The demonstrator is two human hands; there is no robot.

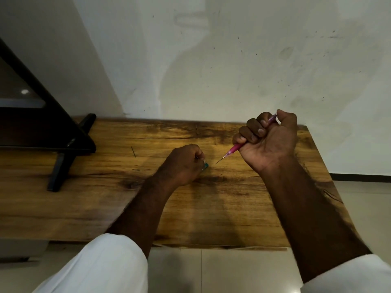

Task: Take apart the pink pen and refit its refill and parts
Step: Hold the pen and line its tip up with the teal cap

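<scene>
Your right hand is raised in the right half of the frame, above the far part of the tabletop, with the palm side and inner wrist turned toward you. Its fingers are curled tight into a fist round the pink pen, and the thumb is folded over at the top. The pen runs diagonally through the fist: its back end pokes out at the upper right by the thumb, and its front end sticks out at the lower left, ending in a fine dark tip that points down toward your other hand. The forearm rises steeply from the lower right corner, with a white sleeve pushed back.

Your left hand sits low at the centre of the frame, knuckles up, on or just over the wood. Its fingers are curled in and pinch a small teal piece at their tips, just beside the pen's tip without touching it. What that piece is cannot be told. The left forearm slants up from a white sleeve at the bottom left.

A thin dark line lies on the wood left of centre, and it is unclear whether it is a part or a mark. A black stand occupies the upper left.
</scene>
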